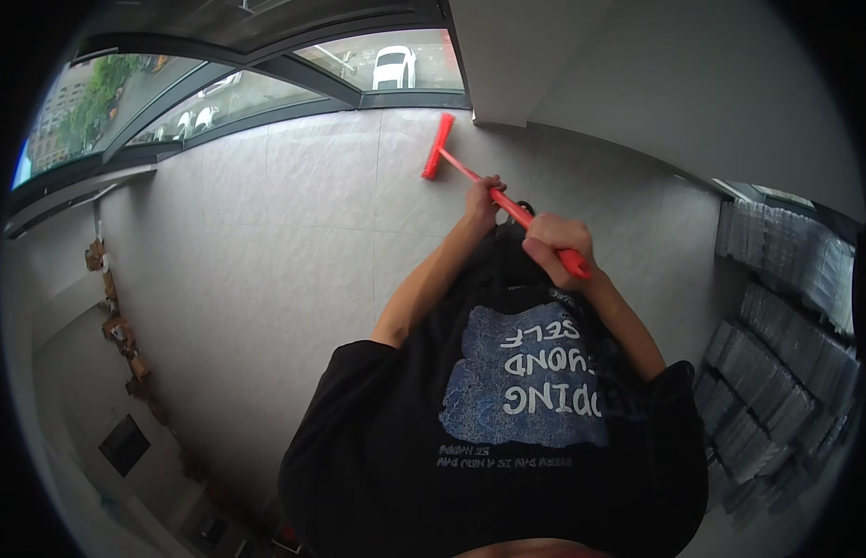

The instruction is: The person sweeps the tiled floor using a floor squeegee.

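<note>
A: Where to look for the red broom with the long straight handle (514, 209)?

B: In front of the black printed T-shirt (359, 446), slanting away toward the wide red head (435, 160), apparently down on the pale grey tiled floor (293, 242) near the dark-framed window (396, 99).

A: Held how?

B: By the bare left hand (484, 198), partway down the handle, and by the bare right hand (560, 242), just short of the rounded red end (576, 264).

A: Any fingers spread?

B: None visibly; curled round the handle on both sides. Impossible to tell how tightly.

A: Heavy or light?

B: Probably light; likely stiff along the handle and springier at the head. Perhaps slippery, judging by the smooth finish, but hardly fragile.

A: Best gripped where?

B: Near the rounded end for steering, and lower down for pressure. Preferably never by the head.
</note>
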